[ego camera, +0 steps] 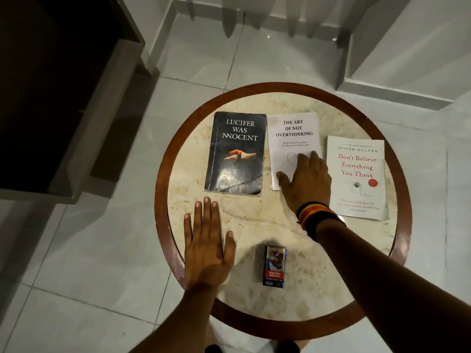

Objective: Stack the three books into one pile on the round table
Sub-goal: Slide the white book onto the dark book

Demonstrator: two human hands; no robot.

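Books [235, 152] — three, unstacked

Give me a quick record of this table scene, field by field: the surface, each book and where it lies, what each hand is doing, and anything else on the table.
surface: round table, marble-look top, wooden rim
left book: black Lucifer Was Innocent, lying flat
middle book: white The Art of Not Overthinking, flat
right book: white Don't Believe Everything You Think, flat, lying apart from the middle one
stack: none yet, all three side by side
left hand: open, palm down near the table's near-left edge, holding nothing
right hand: fingers spread on the middle book's lower part
other: small box near the front
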